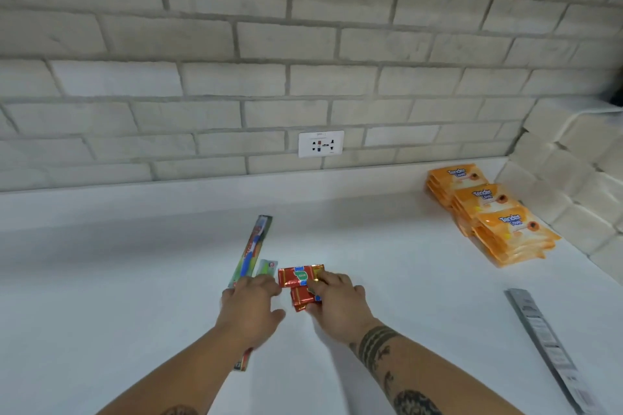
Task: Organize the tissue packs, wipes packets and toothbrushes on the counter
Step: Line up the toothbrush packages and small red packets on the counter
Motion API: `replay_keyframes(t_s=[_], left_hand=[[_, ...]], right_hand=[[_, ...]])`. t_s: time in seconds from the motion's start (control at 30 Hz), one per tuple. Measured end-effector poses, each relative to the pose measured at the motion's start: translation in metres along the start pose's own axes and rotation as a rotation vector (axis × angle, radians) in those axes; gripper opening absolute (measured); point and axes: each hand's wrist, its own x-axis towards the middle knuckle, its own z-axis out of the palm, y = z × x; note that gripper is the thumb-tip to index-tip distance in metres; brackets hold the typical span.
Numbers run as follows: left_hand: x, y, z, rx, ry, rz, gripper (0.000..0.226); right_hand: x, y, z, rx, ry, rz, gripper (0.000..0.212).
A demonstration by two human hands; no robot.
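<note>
Head view: the left hand (251, 307) lies over the middle of a long toothbrush pack (253, 248) on the white counter (387, 246). Its fingers are bent downward, blurred, and whether they grip the pack cannot be told. The pack's near end sticks out below the wrist, and its far end points toward the wall.

Just to the right, the right hand (337, 301), on a tattooed forearm, rests on two red tissue packs (298, 278). One pack overlaps the other, and the fingertips touch the farther pack. The thumb is by the nearer pack's edge, but it is unclear whether it pinches.

A small green and white packet (267, 267) lies between the toothbrush pack and the red packs, just beyond the left fingertips. A grey toothbrush pack (539, 337) lies well apart on the right, running diagonally toward the near edge.

Farther back on the right, orange wipes packets (495, 212) sit in three overlapping stacks along the side wall. Behind the counter, a white power socket (321, 144) is set low in the pale brick wall (236, 44).
</note>
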Motion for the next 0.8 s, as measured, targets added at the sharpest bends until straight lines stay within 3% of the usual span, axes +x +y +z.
replay_keyframes(t_s=[0.2, 0.3, 0.33, 0.4, 0.47, 0.53, 0.6, 0.67, 0.8], left_hand=[[0.002, 0.017, 0.005, -0.009, 0.11, 0.024, 0.018], [0.006, 0.033, 0.004, -0.232, 0.211, 0.033, 0.016], [0.008, 0.042, -0.002, -0.431, 0.17, 0.011, 0.019], [0.011, 0.06, -0.016, -0.893, -0.065, -0.093, 0.026], [0.01, 0.076, -0.032, -1.111, -0.357, -0.144, 0.04], [0.008, 0.089, -0.041, -1.184, -0.527, -0.103, 0.04], [0.009, 0.097, -0.042, -1.23, -0.593, -0.085, 0.033], [0.01, 0.109, -0.042, -1.24, -0.611, -0.08, 0.024], [0.012, 0.134, -0.04, -1.157, -0.571, 0.005, 0.021]], right_hand=[[-0.008, 0.008, -0.001, 0.017, 0.076, -0.076, 0.034], [-0.02, 0.021, -0.012, 0.165, 0.206, -0.128, 0.029], [-0.025, 0.026, -0.017, 0.178, 0.273, -0.138, 0.027], [-0.034, 0.036, -0.026, 0.173, 0.44, -0.156, 0.025], [-0.043, 0.047, -0.032, 0.15, 0.611, -0.176, 0.025], [-0.052, 0.054, -0.04, 0.129, 0.713, -0.187, 0.023], [-0.061, 0.059, -0.048, 0.091, 0.784, -0.191, 0.017], [-0.072, 0.068, -0.051, 0.059, 0.83, -0.178, 0.027], [-0.096, 0.089, -0.053, 0.127, 0.718, 0.026, 0.041]])
